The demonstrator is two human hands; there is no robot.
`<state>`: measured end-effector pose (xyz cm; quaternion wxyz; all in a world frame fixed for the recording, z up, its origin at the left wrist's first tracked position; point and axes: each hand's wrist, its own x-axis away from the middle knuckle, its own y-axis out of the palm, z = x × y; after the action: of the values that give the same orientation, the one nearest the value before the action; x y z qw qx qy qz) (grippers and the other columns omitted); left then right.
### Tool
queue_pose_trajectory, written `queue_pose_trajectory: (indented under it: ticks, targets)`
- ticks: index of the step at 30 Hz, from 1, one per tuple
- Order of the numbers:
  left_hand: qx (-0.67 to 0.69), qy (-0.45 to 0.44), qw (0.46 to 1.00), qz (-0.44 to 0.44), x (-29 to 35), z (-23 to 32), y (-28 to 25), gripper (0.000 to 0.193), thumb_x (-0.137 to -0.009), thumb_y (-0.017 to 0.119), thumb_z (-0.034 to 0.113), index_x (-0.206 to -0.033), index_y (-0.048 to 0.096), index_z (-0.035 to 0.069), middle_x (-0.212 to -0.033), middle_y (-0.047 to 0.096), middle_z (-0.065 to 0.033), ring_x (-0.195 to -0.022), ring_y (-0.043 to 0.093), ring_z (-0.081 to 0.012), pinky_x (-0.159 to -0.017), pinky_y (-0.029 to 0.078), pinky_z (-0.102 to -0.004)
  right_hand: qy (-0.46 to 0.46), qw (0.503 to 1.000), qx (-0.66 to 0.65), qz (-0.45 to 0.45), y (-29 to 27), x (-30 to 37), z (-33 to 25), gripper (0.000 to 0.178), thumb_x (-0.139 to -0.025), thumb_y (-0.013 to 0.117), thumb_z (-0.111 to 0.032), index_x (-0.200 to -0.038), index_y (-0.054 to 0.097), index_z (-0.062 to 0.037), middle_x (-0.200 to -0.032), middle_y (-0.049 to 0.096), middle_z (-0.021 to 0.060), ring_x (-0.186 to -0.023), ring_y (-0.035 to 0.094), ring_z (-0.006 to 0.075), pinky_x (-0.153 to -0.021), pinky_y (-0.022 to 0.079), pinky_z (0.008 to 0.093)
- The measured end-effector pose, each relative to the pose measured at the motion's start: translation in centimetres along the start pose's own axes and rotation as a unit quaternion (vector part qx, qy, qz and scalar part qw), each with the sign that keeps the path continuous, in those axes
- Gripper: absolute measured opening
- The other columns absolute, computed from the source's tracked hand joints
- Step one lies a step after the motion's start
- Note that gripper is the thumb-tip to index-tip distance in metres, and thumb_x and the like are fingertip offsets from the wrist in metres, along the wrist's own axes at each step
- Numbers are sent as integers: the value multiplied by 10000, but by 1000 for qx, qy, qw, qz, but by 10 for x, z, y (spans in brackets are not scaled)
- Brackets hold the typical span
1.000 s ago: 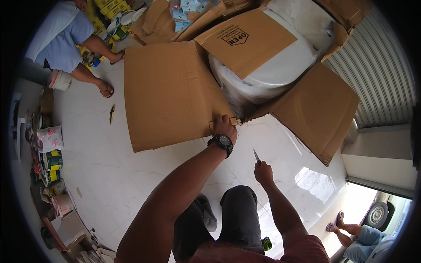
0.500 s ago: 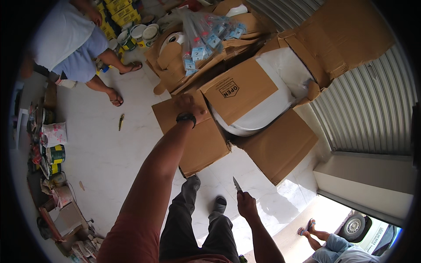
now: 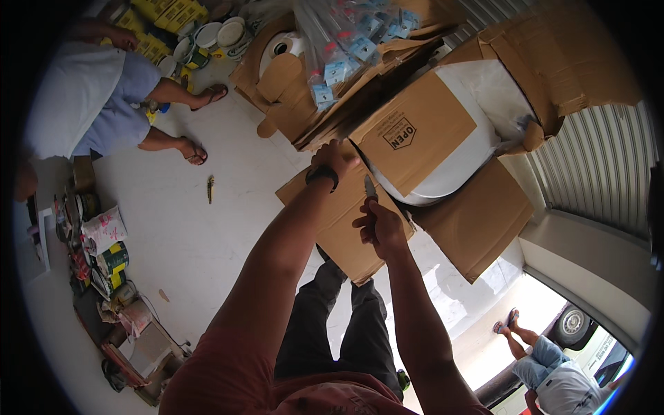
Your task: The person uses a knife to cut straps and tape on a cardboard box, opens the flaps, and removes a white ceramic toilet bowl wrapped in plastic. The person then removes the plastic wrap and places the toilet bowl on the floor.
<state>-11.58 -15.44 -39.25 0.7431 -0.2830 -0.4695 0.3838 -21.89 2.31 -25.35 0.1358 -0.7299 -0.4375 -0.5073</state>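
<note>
My right hand point(image 3: 384, 229) is closed round the handle of a knife point(image 3: 370, 187), its blade pointing up and away over a cardboard flap point(image 3: 353, 238). At that flap's far end my left hand point(image 3: 335, 160), with a black watch on the wrist, grips the cardboard near the fold; its fingertips are partly hidden. The flap belongs to an opened cardboard box point(image 3: 422, 135). Inside lies a large white rounded thing point(image 3: 453, 173), partly under another flap and white wrapping point(image 3: 494, 90).
A torn carton point(image 3: 283, 93) with bagged bottles point(image 3: 339, 69) adjoins the box. One person point(image 3: 104, 104) stands at left, another point(image 3: 553, 380) outside at lower right. A yellow-and-black cutter point(image 3: 210, 189) lies on the floor. Paint buckets point(image 3: 111, 259) line the left; a shutter point(image 3: 595, 166) stands right.
My right hand has brought the knife up from near my feet to the flap, close to my left hand. My left hand has shifted to the flap's far edge. The view has turned slightly.
</note>
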Motion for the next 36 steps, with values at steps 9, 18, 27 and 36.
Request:
queue_pose_trajectory:
  ticks: [9, 18, 27, 36]
  targets:
    - [81, 29, 988, -131, -74, -50, -13, 375, -904, 655, 234, -1231, 657, 51, -1230, 693, -200, -1167, 662, -332, -999, 516, -417, -44, 958, -272, 83, 81, -100, 10, 211, -1001, 528, -229, -993, 584, -26, -709, 633, 154, -458, 505, 175, -411, 404, 332]
    - [-139, 446, 879, -96, -90, 60, -70, 1000, -685, 930, 444, -1472, 431, 79, -1487, 433, -245, -1324, 486, -368, -1009, 499, -480, -129, 880, -406, 209, 155, -169, 0, 299, -1019, 516, -228, -959, 642, 36, -757, 694, 178, -604, 700, 253, -506, 557, 394]
    - [-499, 541, 675, -58, -77, 116, -48, 1347, -600, 907, 556, -1627, 159, 109, -1673, 129, -228, -1542, 175, -411, -1163, 277, -699, -116, 850, -230, 458, 202, -187, -35, 384, -977, 533, -234, -1012, 625, 137, -919, 683, 381, -905, 700, 513, -841, 562, 564]
    - [-257, 773, 554, 171, -107, 52, -94, 1088, -752, 797, 374, -1554, 220, -84, -1621, 182, -337, -1539, 111, -509, -1235, 127, -644, -173, 857, -202, 442, 188, -187, 4, 350, -964, 560, -269, -1001, 646, 67, -907, 683, 368, -890, 690, 527, -825, 556, 577]
